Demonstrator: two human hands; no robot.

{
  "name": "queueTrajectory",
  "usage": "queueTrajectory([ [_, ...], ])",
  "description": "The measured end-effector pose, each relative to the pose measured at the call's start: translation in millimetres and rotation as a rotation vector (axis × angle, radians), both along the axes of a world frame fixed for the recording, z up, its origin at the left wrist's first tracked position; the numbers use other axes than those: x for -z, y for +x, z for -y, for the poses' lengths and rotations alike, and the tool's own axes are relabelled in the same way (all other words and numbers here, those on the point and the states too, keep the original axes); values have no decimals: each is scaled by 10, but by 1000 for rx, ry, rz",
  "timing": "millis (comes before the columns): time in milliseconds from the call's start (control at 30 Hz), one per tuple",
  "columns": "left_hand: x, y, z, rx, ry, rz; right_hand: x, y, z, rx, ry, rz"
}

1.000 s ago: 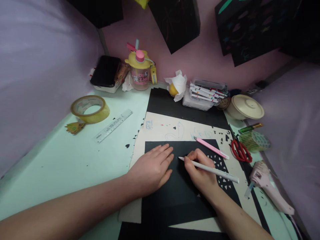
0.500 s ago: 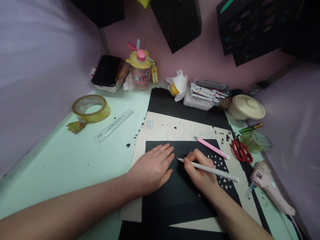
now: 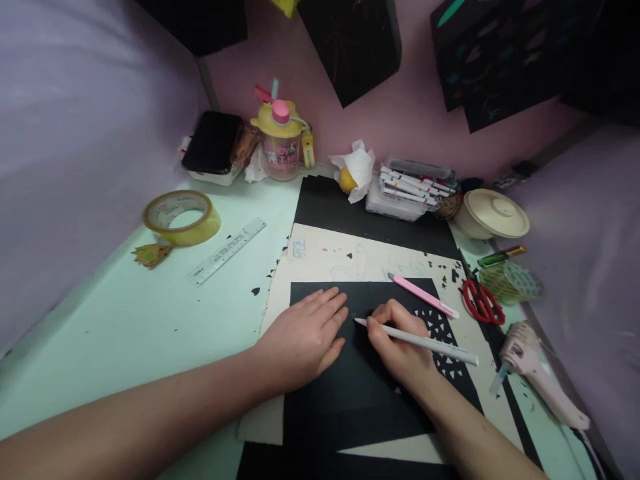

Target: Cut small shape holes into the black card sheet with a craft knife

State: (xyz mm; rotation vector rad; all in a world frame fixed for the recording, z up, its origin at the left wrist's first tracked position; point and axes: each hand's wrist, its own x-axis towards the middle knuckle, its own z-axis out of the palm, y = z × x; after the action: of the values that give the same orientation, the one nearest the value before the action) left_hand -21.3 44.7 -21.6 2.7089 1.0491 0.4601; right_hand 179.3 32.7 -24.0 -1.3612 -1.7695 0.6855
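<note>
A sheet of black paper (image 3: 330,407) lies over white paper, with small triangular cut-outs along its right part. My left hand (image 3: 305,337) rests flat on the black paper's left side, fingers stretched out and holding nothing. In my right hand (image 3: 400,337) is a white pen (image 3: 435,345), pinched near its tip, which points left at the black paper close to my left fingertips. A pink craft knife (image 3: 423,295) lies just above my right hand, across the paper's upper right edge.
A tape roll (image 3: 183,233) and a clear ruler (image 3: 227,252) lie at left. Red scissors (image 3: 483,302), a glue gun (image 3: 543,380) and a lidded bowl (image 3: 493,213) are at right. A cup (image 3: 281,150) and a pen box (image 3: 413,187) stand at the back.
The pen tip has shifted very slightly left on the black paper. My left hand stays in place, and the whole view has moved a tiny bit.
</note>
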Motion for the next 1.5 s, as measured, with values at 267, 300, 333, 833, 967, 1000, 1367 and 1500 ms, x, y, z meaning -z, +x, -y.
queueTrajectory([
  [267, -4, 0, 2, -1, 7, -17, -38, -17, -2, -15, 6, 39],
  [300, -3, -1, 3, -3, 9, -19, -43, -21, -2, -18, 9, 39],
  [333, -2, -1, 3, -4, 10, -19, -49, -25, -2, -20, 12, 39],
  [833, -9, -1, 0, 0, 22, -18, 43, -2, 15, 15, 24, -37],
  [967, -8, 3, -7, 1, 24, -27, 34, -1, 11, 21, 2, -36],
  [1000, -8, 5, -10, 2, 26, -30, 26, -1, 13, 29, 2, -50],
  [1367, 14, 4, -8, 8, 43, -42, -94, 64, 51, 152, 214, -311],
  [1500, 6, 1, -4, 10, 54, -43, -107, 82, 56, 233, 235, -198],
])
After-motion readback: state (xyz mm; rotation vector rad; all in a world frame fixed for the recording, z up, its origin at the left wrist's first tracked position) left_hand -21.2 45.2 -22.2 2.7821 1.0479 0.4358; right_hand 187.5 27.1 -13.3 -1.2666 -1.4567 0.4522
